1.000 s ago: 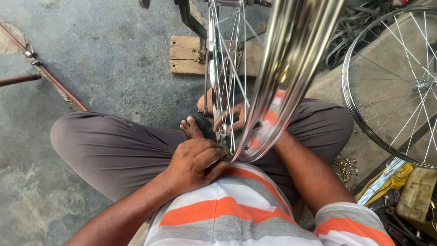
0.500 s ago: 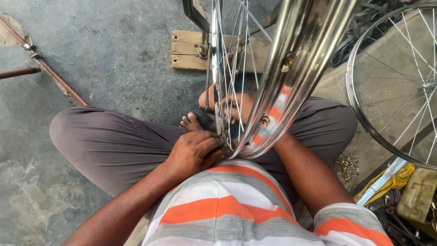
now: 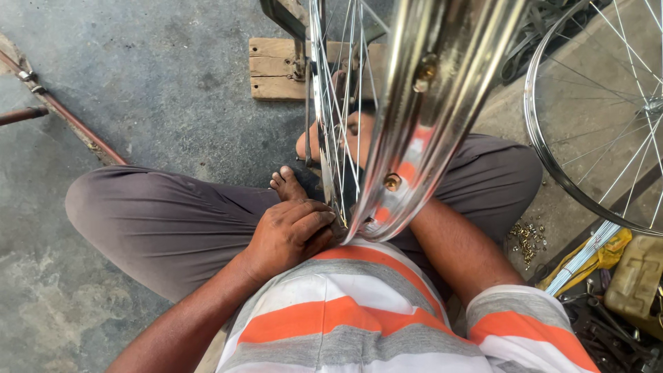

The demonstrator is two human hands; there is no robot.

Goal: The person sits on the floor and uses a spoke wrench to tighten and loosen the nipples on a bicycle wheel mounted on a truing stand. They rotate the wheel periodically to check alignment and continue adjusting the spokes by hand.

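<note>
A shiny steel bicycle wheel (image 3: 442,103) with thin spokes stands upright in a stand between my crossed legs, and brass nipples (image 3: 392,182) show in its rim. My left hand (image 3: 290,233) sits at the lowest part of the rim. Its fingers are curled in against the spokes there. My right forearm (image 3: 459,249) reaches in from the right and disappears behind the rim, so my right hand is hidden. Bare skin (image 3: 359,135) shows through the spokes. A bare foot (image 3: 286,185) lies just above my left hand.
A second spoked wheel (image 3: 552,159) lies flat at the right. A pile of small brass nipples (image 3: 528,238) is beside my right knee, with yellow packets and a tan can (image 3: 639,276) lower right. A wooden block (image 3: 276,68) holds the stand. Rusty rods (image 3: 62,114) cross the concrete floor at left.
The brass nipples in the rim have shifted, so the wheel has turned a little. My left hand has stayed at the bottom of the rim, its fingers working slightly.
</note>
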